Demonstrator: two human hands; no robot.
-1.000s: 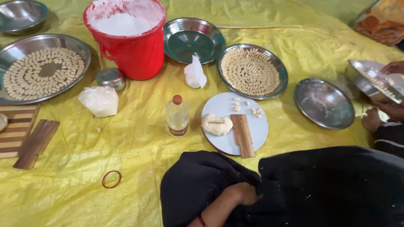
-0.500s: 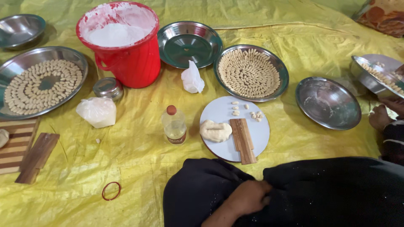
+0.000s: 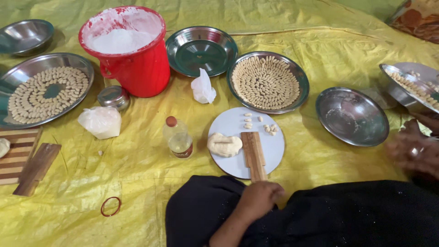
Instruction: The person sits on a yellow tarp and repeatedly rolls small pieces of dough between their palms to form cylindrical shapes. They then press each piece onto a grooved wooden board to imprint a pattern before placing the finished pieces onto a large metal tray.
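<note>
My left hand [image 3: 259,198] rests on the black cloth [image 3: 347,215] over my lap, fingers curled, just below the near end of a ridged wooden paddle [image 3: 254,154]. The paddle lies on a round white plate [image 3: 274,148] beside a lump of dough [image 3: 224,144] and a few small shaped dough pieces [image 3: 270,128]. My right hand [image 3: 414,151], blurred and wearing a ring, hovers at the right edge near an empty steel bowl [image 3: 352,115]. A tilted steel tray with dough pieces [image 3: 409,84] sits just above it.
On the yellow sheet [image 3: 137,183] stand a red bucket of flour [image 3: 125,48], two steel plates of arranged dough pieces [image 3: 267,81] [image 3: 43,91], an empty steel plate [image 3: 201,48], a small oil bottle [image 3: 177,137], a plastic bag [image 3: 100,121], a lidded tin [image 3: 113,96], a wooden board [image 3: 20,153] and a red rubber band [image 3: 110,206].
My left hand has slid up and right across the black cloth to the paddle's near end. My right hand has dropped lower at the right edge and is blurred.
</note>
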